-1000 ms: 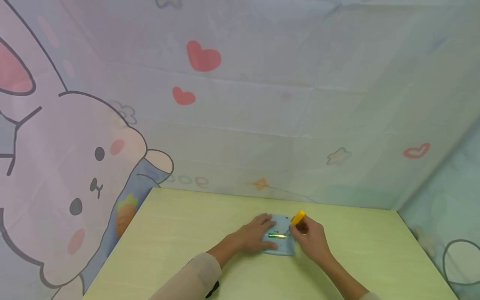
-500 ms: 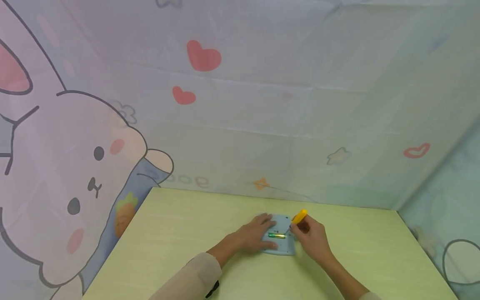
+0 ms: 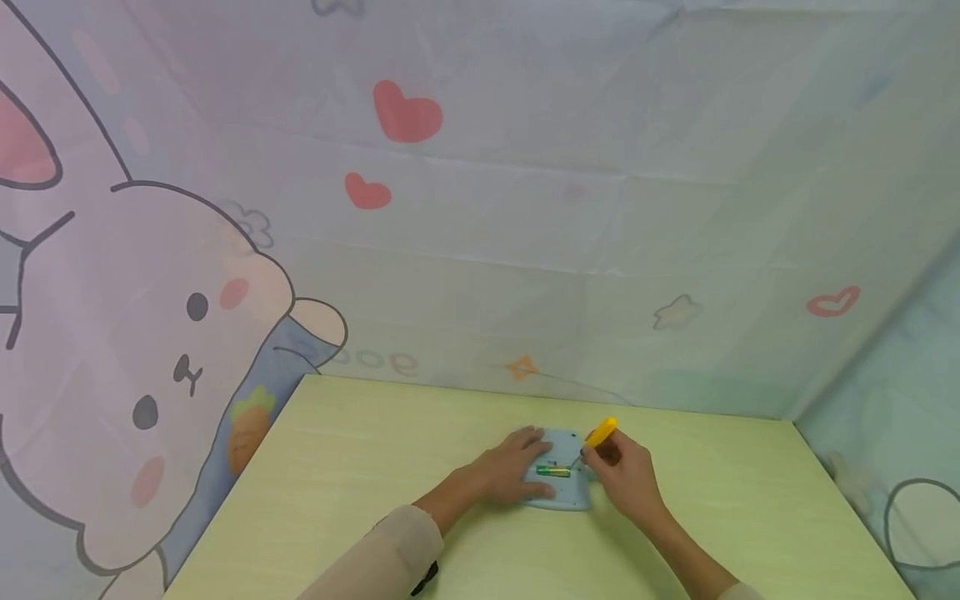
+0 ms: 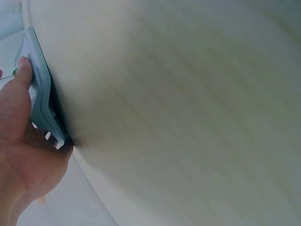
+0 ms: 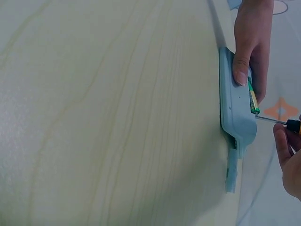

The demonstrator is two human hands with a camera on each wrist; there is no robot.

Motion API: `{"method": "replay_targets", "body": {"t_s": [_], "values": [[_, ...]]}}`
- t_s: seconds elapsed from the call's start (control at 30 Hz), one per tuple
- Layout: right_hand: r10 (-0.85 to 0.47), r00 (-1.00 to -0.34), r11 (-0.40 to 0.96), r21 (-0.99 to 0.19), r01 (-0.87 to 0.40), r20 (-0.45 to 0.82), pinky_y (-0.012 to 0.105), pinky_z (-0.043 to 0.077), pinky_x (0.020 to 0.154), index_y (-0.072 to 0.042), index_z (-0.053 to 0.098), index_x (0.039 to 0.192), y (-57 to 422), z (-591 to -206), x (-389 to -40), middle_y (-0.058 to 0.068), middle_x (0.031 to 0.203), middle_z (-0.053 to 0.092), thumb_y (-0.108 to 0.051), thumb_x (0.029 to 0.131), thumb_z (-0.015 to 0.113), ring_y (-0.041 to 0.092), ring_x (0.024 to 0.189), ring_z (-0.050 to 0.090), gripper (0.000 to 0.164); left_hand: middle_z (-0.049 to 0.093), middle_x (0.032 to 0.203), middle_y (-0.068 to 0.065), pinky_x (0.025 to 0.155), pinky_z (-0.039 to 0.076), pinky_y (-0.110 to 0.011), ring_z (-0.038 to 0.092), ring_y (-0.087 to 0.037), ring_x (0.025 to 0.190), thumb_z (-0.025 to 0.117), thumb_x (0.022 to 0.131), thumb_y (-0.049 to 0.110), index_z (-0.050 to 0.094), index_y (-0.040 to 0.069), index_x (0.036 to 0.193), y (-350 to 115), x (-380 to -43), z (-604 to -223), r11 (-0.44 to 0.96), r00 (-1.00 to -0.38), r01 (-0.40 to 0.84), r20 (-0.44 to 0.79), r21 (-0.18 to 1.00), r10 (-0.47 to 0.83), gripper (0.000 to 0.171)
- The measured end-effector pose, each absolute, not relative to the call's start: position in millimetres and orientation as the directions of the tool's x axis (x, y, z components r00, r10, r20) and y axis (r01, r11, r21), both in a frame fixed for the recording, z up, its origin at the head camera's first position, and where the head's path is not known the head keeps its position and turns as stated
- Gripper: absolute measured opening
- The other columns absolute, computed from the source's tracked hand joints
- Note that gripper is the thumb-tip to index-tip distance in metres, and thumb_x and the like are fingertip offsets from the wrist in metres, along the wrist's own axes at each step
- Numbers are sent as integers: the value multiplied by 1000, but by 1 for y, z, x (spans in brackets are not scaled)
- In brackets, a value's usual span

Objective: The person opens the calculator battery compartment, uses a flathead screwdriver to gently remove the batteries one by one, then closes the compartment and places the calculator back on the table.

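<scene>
A light-blue plastic device (image 3: 561, 497) lies on the table, with a green-and-gold battery (image 3: 553, 472) in a slot in its upper face. My left hand (image 3: 504, 468) rests across the device's left side, fingers spread and thumb pressing near the battery's lower side. In my right hand (image 3: 626, 475) I hold a yellow-handled screwdriver (image 3: 600, 433) between thumb and fingers. Its thin metal shaft (image 5: 270, 119) slants down to the right end of the battery, tip right at the slot. The left wrist view shows the device's edge (image 4: 44, 94) beside my thumb.
The pale yellow-green wooden table (image 3: 360, 442) meets a printed cloth backdrop (image 3: 510, 250) with a rabbit and hearts. A flat light-blue strip (image 5: 231, 172) sticks out from the device's end. Something black (image 3: 425, 578) shows beside the left sleeve (image 3: 390, 550).
The screwdriver handle has shifted slightly right and up, tilting a little more. The bright glint on the battery has faded. My left hand and the device stay in place.
</scene>
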State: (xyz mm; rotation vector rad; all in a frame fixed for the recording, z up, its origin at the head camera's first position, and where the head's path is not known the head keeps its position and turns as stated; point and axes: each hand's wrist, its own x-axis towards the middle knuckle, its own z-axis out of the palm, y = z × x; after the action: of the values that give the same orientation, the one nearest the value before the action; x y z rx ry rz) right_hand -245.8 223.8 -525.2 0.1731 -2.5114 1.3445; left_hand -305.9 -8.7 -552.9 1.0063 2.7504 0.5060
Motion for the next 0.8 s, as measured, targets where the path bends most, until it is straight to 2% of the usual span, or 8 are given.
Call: {"method": "replay_targets", "body": {"t_s": [0.27,0.8], "values": [[12,-939,604,-751,-268,344,25,59,81,-7,72,106,220,-524,-244,2,96,74,-9,96,77,16,87,70,11,22,176,3,118,40,-54,17,-19,162,58,99,71,38,26,166,-9,-307,-554,714,-756,593,-47,372,652,83],[-40,-900,595,-713,-371,434,27,61,79,-6,71,105,218,-522,-243,1,96,73,-4,95,77,16,85,72,12,22,175,3,118,40,-54,18,-20,162,58,99,70,38,25,166,-9,-305,-552,712,-754,596,-46,372,655,83]]}}
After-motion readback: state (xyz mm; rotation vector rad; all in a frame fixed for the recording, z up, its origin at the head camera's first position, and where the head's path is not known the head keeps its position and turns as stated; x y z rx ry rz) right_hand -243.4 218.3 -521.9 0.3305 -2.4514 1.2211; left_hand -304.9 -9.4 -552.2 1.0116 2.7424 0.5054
